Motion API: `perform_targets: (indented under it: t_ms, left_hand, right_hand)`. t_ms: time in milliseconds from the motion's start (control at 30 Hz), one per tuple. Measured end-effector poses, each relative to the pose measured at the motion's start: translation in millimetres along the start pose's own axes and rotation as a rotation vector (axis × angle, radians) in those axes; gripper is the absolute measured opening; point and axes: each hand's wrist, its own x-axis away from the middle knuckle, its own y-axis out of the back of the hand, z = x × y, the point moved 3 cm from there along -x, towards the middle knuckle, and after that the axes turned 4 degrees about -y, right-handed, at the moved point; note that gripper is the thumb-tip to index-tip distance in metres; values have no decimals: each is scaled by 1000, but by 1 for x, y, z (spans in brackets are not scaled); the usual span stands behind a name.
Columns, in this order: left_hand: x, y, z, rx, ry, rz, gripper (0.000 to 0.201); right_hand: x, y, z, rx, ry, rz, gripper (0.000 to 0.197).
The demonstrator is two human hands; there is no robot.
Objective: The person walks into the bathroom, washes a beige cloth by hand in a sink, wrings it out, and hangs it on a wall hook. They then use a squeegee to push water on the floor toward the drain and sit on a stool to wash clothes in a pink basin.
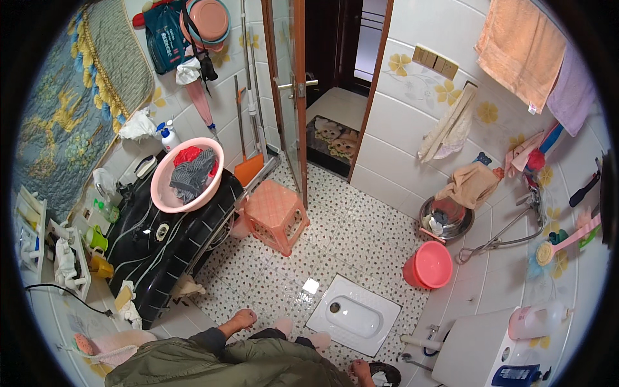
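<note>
The person bends low, with the right hand (pixel 362 370) just beside the dark waste bin (pixel 394 369) on the floor, at the lower edge of the view. Its fingers are partly hidden, so I cannot tell whether they grip the rim, touch it or hang free. The left hand (pixel 244 318) is out over the speckled floor (pixel 258 284), to the left of the pink footwear (pixel 284 325) and well apart from the bin; its fingers look curled, but whether they close on anything cannot be told.

For good handling at the bin, I would keep the right hand's hold on the outer rim, away from the contents, keep the bin upright and lift slowly if it is lifted at all. The squat toilet (pixel 361 319) lies near, so a tilted bin could spill toward it. Spreading the weight over both feet should help in so deep a bend.

The bin holds crumpled white material (pixel 381 379), probably paper. On the black bench (pixel 138 242), a pink basin (pixel 165 193) holds a red garment (pixel 187 155) and a grey striped garment (pixel 193 177). By the right wall, a stainless steel basin (pixel 463 228) contains some cloth, partly screened by a hanging beige cloth (pixel 469 184); a pink bucket (pixel 435 264) stands just in front of it.
</note>
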Motion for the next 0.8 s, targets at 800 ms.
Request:
perform_targets:
  t_ms: [800]
  left_hand:
    - [-60,61,60,432,95,36,18]
  right_hand:
    - [87,-5,612,689,1116,-560,26]
